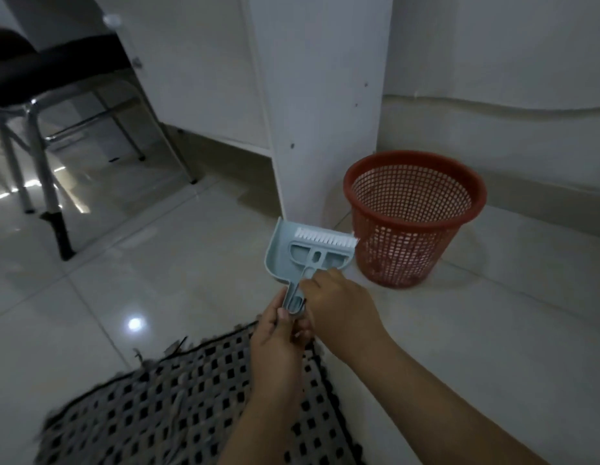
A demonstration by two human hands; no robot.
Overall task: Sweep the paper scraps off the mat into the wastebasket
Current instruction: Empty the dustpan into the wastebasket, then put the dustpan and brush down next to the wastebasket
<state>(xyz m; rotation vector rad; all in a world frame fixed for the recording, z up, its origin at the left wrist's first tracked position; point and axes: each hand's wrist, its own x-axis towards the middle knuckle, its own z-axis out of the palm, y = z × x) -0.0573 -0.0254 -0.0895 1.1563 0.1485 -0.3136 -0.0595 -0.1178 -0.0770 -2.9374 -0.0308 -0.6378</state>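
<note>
A pale blue dustpan [282,260] with a small white-bristled brush [322,245] lying in it hangs above the tiled floor, just left of the red mesh wastebasket [413,216]. My left hand [278,337] is shut on the dustpan's handle from below. My right hand [338,303] grips the brush's handle just above it. A black and white checked woven mat [177,407] lies under my forearms at the lower left. No paper scraps show on the mat or in the pan.
A white cabinet leg [318,105] stands right behind the dustpan, touching the wastebasket's left side. A black chair with metal legs [40,105] stands at the far left. Glossy white floor tiles [493,330] spread around the mat.
</note>
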